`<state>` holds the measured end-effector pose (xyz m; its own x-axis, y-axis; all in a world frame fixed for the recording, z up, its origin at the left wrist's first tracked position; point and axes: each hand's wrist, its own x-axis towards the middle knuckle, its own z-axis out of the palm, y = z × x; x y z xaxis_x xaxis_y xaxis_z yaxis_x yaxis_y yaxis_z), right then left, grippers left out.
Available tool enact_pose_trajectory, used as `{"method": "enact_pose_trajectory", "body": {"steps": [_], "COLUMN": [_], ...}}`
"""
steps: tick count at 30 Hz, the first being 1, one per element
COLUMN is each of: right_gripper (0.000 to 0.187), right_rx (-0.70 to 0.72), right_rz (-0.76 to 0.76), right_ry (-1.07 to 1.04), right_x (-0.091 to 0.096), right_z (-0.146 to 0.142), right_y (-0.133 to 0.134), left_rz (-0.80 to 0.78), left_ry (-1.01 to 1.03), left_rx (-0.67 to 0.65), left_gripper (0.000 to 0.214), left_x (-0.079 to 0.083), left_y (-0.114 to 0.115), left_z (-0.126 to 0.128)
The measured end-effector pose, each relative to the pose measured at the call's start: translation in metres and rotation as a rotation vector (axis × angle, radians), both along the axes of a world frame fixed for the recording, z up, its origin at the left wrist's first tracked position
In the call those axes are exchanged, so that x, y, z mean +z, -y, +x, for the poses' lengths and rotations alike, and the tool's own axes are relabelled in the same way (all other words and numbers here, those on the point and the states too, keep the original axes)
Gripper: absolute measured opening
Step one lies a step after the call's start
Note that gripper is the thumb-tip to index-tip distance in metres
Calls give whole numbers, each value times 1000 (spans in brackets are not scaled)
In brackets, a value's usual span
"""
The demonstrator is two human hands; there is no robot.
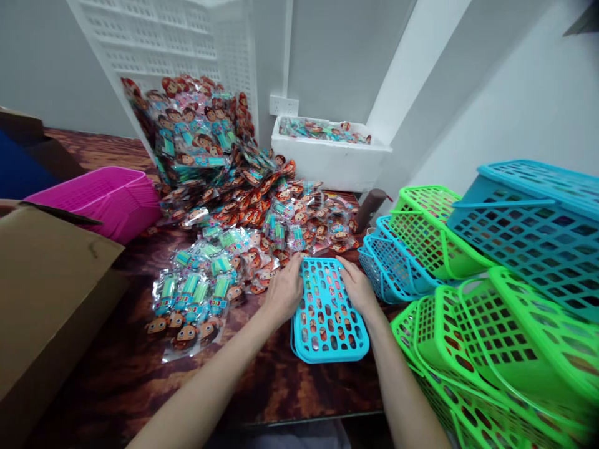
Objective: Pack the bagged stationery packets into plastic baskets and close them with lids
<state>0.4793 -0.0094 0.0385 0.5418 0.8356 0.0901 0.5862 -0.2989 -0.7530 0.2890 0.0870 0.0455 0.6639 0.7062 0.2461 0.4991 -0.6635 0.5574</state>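
A light-blue plastic basket [322, 318] lies in front of me, its slotted lid on top. Colourful packets show through the slots. My left hand [286, 288] grips the far left corner of the basket, with the fingertips partly hidden behind the edge. Around the far right corner is my right hand [356, 285], its fingers curled along the rim. Just left of my left hand lie clear packets with cartoon-head figures and pale green pieces [191, 299], spread over the dark wood-patterned table [281, 390].
Filled green baskets [472, 330] and blue baskets [538, 218] stack up at right. A white foam box [327, 159] stands behind, beside a large packet heap [201, 137] in a tipped white crate [159, 31]. At left are a pink basket [107, 193] and a cardboard box [51, 280].
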Motion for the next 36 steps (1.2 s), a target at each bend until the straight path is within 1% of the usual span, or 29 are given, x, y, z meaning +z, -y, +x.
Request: {"method": "enact_pose_trajectory", "body": {"steps": [1,3,5,6,7,11,14,17,20,21,23,24,26,28,30,31,33,34,35,36], "right_gripper": [54,53,52,51,51,51,51,53,55,56,56,55,54,54,53,53,52,52,51,51], "right_rx": [-3,-7,-6,-5,-6,-44,-40,-3,-28,-39,-35,-19,8,3,-25,-39,-57,-57,-55,-53], "right_rz": [-17,-61,-95,-101,-93,-9,-4,-19,-2,12,45,61,90,123,149,152,118,84,45,7], "right_ry": [36,73,68,52,32,-17,-23,-73,-102,-101,-103,-114,-157,-187,-174,-144,-37,38,123,210], "right_x": [2,4,5,5,4,-2,-3,-4,-5,-6,-7,-8,-9,-10,-10,-9,-7,-6,-4,-3], "right_z": [-1,-1,-1,-2,-2,-10,-13,-13,-14,-14,-13,-13,-12,-13,-15,-17,-21,-22,-23,-24], "right_y": [1,2,3,3,4,6,7,8,10,11,13,14,15,16,17,17,18,19,20,20], "left_rz": [-37,-107,-146,-157,-166,-231,-294,-367,-392,-382,-339,-311,-256,-212,-180,-144,-15,73,166,253], "left_ry": [73,186,205,197,187,176,179,197,245,265,300,310,311,296,284,264,187,136,87,47], "left_rx": [34,156,273,301,308,289,246,184,153,150,136,118,67,22,21,32,26,-7,-70,-167], "left_gripper": [44,38,24,16,11,18,19,17,9,12,31,39,48,50,50,49,45,41,37,33], "left_x": [-3,-8,-11,-11,-11,-10,-11,-16,-23,-24,-25,-25,-24,-23,-22,-21,-17,-13,-8,-2], "left_y": [1,5,8,10,11,6,-3,-9,-7,-5,0,3,7,9,9,8,5,3,3,3], "left_z": [-1,-2,-2,-2,-2,-3,-5,-8,-9,-9,-9,-8,-8,-9,-10,-10,-11,-12,-15,-18]}}
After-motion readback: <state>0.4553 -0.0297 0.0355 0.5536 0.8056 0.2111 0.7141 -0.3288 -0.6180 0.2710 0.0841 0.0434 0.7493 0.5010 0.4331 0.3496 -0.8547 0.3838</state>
